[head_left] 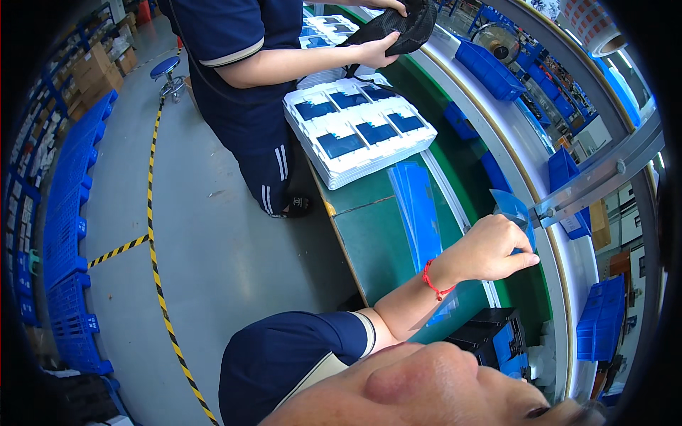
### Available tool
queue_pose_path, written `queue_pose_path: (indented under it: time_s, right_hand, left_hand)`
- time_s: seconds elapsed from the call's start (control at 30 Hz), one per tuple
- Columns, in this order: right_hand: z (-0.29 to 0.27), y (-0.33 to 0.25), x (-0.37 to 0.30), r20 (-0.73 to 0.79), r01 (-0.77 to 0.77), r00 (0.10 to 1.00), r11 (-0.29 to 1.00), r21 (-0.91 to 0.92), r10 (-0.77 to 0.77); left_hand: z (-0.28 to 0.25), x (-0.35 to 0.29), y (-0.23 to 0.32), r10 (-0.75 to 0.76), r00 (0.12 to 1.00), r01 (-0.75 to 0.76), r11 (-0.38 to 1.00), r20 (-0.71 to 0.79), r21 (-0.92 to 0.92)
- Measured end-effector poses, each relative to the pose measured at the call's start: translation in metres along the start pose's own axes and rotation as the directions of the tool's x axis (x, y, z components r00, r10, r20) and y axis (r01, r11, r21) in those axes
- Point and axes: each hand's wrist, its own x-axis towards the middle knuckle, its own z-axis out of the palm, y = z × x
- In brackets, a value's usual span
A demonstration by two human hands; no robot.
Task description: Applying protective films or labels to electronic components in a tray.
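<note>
My left hand (489, 250), with a red cord bracelet (431, 281) at the wrist, is held over the green bench at the right. Its fingers are bent in and the thumb lies against them. They appear closed on a curled, see-through blue film sheet (513, 207), which sticks up behind the knuckles; the exact grip is hidden. Left of the hand, a fanned row of blue film strips (415, 213) lies on the green bench top (366, 231). My right hand does not show.
A co-worker (245, 92) stands beyond, holding a black mesh item (412, 32). Stacked white trays (323, 167) carry several dark panels (339, 145). Blue bins (490, 69) line the white ledge. A metal bar (604, 177) juts in near my hand. A black box (476, 334) stands close by.
</note>
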Motion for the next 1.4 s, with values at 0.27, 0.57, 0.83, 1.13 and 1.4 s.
queue_pose_path:
  time_s: [0.27,0.57,0.83,1.13,1.4]
  right_hand:
    - [-0.001,0.004,-0.004,0.068,0.026,0.997,1.0,0.013,-0.027]
    - [0.045,-0.013,-0.029,-0.095,0.159,0.983,0.987,0.012,-0.158]
    - [0.079,-0.045,-0.041,-0.208,0.17,0.969,0.969,0.18,-0.131]
    - [0.053,-0.065,-0.085,-0.176,0.31,0.945,0.927,0.21,-0.276]
    - [0.001,-0.04,-0.134,-0.169,-0.054,0.983,0.995,0.084,0.068]
  left_hand:
    - [0.001,0.0,0.005,0.009,1.0,-0.009,1.0,0.019,0.013]
    - [0.015,-0.001,0.02,0.083,0.996,-0.083,0.997,-0.012,-0.005]
    - [0.021,-0.004,0.04,-0.008,0.993,-0.011,0.986,0.116,0.168]
    - [0.07,-0.003,0.045,-0.026,0.98,-0.024,0.969,0.198,0.246]
    - [0.108,-0.013,0.052,0.1,0.988,-0.112,0.988,-0.115,-0.106]
